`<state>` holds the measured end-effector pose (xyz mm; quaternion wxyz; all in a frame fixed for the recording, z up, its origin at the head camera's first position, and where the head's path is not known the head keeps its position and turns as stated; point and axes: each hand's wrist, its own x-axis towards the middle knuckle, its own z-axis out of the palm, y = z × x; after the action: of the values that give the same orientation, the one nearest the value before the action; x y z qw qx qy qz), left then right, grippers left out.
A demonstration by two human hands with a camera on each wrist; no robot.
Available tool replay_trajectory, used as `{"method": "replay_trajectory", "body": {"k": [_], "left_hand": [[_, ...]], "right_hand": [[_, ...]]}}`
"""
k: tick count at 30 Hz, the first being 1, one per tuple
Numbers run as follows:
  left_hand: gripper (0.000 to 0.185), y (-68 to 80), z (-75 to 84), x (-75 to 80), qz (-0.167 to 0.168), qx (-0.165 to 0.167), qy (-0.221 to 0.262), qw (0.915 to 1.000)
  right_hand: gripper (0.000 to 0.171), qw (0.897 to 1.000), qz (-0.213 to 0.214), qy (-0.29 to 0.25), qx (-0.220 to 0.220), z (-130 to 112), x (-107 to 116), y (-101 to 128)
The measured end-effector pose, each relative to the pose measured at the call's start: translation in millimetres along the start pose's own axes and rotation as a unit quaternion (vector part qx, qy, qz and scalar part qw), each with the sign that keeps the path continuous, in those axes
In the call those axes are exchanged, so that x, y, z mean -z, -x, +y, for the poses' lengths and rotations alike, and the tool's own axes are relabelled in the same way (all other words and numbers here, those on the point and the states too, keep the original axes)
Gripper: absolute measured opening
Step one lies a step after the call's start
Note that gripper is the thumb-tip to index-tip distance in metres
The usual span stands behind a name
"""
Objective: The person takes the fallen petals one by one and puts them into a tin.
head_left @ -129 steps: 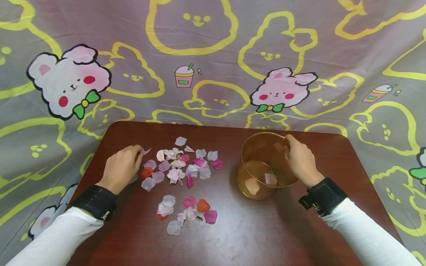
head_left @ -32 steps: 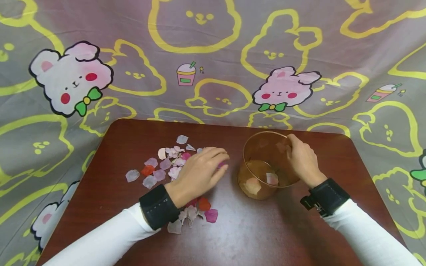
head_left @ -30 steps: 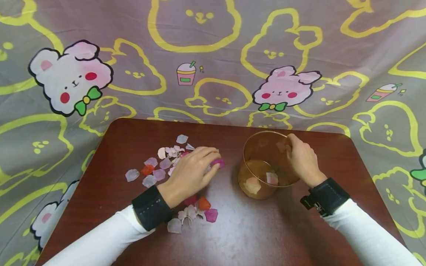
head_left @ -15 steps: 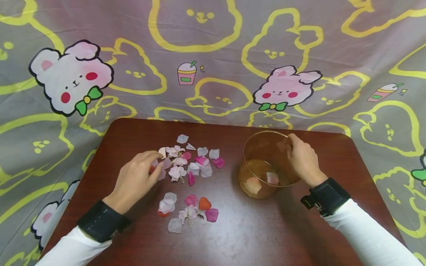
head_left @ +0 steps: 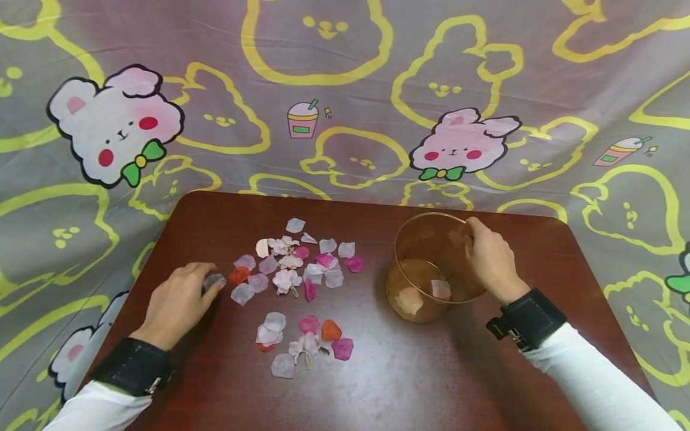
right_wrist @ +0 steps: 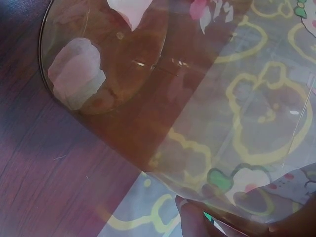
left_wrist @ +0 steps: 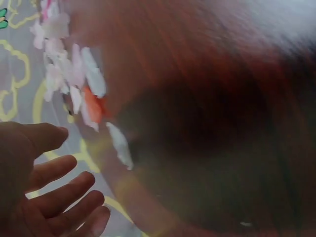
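Observation:
My right hand (head_left: 490, 257) grips the rim of a see-through amber bucket (head_left: 412, 287) at its right side. A few pale petals, such as this peach one (head_left: 409, 300), lie inside the bucket; the right wrist view shows a pinkish petal (right_wrist: 76, 74) through its wall. At the left, my left hand (head_left: 175, 302) hovers with loosely spread fingers over a whitish petal (head_left: 214, 281) on the table. In the left wrist view that petal (left_wrist: 120, 145) lies apart from the fingertips. An orange-red petal (head_left: 239, 275) is just right of it.
A loose cluster of white, pink and lilac petals (head_left: 286, 278) covers the table's left middle. Nearer the front lies a smaller group with a magenta petal (head_left: 342, 348). The brown table (head_left: 409, 383) meets a printed cloth (head_left: 356, 108) behind and at both sides.
The left hand, which carried a small petal at the far left earlier, reached over the petals' right side, then swept back left to the lone whitish petal. Right hand and bucket stay put.

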<state>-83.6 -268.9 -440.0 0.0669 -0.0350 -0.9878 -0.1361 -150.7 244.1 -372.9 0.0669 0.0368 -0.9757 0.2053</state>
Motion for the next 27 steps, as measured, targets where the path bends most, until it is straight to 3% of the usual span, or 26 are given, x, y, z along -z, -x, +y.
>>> {"method": "replay_trajectory", "body": {"k": [3, 8, 20, 27], "left_hand": [[0.038, 0.0, -6.7, -3.7, -0.019, -0.001, -0.011, 0.9997], [0.035, 1.0, -13.6, -8.8, -0.029, -0.032, -0.037, 0.9984], [0.016, 0.8, -17.6, -18.4, 0.006, -0.066, -0.076, 0.9949], [0.005, 1.8, -15.1, -21.6, 0.004, -0.068, -0.072, 0.9950]], "right_hand": [[0.013, 1.000, -0.002, 0.001, -0.001, 0, 0, 0], [0.012, 1.000, -0.002, -0.001, -0.002, -1, 0, 1], [0.014, 1.000, 0.002, 0.001, 0.003, -1, 0, -1], [0.012, 1.000, 0.005, -0.002, 0.007, 1, -1, 0]]}}
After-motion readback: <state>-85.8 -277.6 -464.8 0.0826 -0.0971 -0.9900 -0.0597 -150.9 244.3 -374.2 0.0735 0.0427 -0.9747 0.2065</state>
